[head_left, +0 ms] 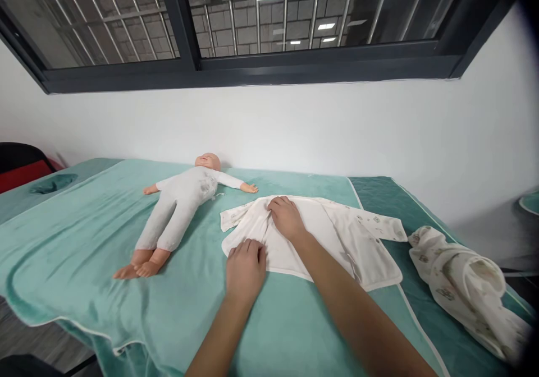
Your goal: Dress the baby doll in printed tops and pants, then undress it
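Observation:
A white baby shirt [311, 231] with small prints on its sleeves lies spread out, its front opened, on the green sheet. My left hand [246, 267] is on the shirt's lower left part, fingers curled over the fabric. Farther up, near the neckline, my right hand [287, 217] grips the cloth with bent fingers, and folds run out from it. Both thumbs are largely hidden. To the left of the shirt, a baby doll [181, 208] in a white body suit lies on its back, arms stretched out and feet towards me.
A rolled, printed white cloth [463, 287] lies at the right on a darker green strip. The light green sheet [84, 242] covers the bed-like surface and hangs over its front edge. A white wall and a barred window stand behind. A black and red object [25, 169] is at far left.

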Demonstrator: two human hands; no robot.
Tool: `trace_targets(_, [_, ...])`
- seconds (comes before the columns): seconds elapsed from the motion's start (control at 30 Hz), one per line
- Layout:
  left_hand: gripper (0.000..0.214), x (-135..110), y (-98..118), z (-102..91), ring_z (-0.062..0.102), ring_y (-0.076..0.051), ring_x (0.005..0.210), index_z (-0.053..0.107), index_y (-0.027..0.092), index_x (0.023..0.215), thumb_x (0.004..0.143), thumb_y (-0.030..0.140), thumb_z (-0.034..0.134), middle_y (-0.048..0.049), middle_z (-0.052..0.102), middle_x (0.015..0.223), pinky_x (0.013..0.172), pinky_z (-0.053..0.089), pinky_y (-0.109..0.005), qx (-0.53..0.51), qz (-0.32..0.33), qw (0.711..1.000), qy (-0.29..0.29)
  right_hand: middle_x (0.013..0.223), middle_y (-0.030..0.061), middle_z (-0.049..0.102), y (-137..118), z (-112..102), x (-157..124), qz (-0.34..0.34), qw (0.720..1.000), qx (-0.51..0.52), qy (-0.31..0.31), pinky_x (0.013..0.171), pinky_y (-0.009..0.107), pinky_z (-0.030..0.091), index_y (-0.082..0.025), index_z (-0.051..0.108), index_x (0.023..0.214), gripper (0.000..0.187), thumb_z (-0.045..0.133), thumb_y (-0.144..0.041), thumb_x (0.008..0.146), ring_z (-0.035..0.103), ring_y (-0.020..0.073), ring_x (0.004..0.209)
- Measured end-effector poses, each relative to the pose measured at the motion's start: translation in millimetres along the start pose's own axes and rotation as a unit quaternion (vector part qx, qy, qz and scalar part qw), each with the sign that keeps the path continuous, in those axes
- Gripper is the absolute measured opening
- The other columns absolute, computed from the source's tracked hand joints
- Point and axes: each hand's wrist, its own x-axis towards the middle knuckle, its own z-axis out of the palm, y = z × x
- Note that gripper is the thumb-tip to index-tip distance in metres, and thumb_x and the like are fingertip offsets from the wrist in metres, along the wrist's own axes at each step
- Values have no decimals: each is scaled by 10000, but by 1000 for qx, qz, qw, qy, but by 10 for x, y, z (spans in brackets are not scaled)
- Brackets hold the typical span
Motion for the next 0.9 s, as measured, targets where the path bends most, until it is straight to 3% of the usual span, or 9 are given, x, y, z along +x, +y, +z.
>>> trace_targets(0.1, [212,-4,18,-23,591,-214,778,578,208,788,942,259,441,-44,623,774,695,374,-342,-6,-4,1000,6,1127,68,635,19,30,0,25,1000,2,7,916,367,371,-223,647,999,298,450,-46,860,483,237,1122])
trace_targets(0.23, [242,-35,0,-47,568,-205,764,584,204,805,957,273,408,-39,614,757,692,392,-328,-62,-25,997,25,1201,63,617,35,72,-15,46,999,8,12,939,355,377,-218,607,1112,326,443,-72,872,490,225,1146])
trace_targets(0.37, [275,-39,-228,-216,555,-177,716,592,207,796,960,335,413,-17,609,729,653,408,-291,-177,-61,982,31,1225,58,608,31,57,-25,44,999,6,0,943,344,383,-219,595,1145,336,438,-85,880,507,217,1143])
trace_targets(0.5, [303,72,-746,-668,556,-160,680,609,209,782,932,424,456,5,628,721,642,417,-275,-220,-129,966,43,1240,77,596,-50,12,142,26,999,-4,-22,947,360,381,-203,595,1161,367,431,-61,865,512,231,1131])
trace_targets(0.67, [313,358,-1648,-1194,604,-176,714,652,220,881,890,486,487,0,691,838,671,443,-284,-160,-226,958,80,1257,85,580,-376,192,791,12,999,11,-42,931,365,396,-200,569,1203,366,412,-91,890,515,239,1123])
trace_targets(0.8, [419,628,-2388,-1153,638,-254,1012,634,207,1117,846,508,523,-66,673,1181,843,491,-344,-125,-257,956,64,1294,111,556,-695,546,1452,35,997,51,-48,961,352,405,-178,510,1267,335,439,-254,949,504,238,1173])
trace_targets(0.9, [549,810,-2806,-928,650,-285,1052,618,147,1190,818,545,549,-123,675,1197,860,524,-383,-170,-311,934,36,1321,159,537,-873,811,1894,70,993,83,-54,975,385,405,-138,465,1299,411,427,-378,967,494,270,1207])
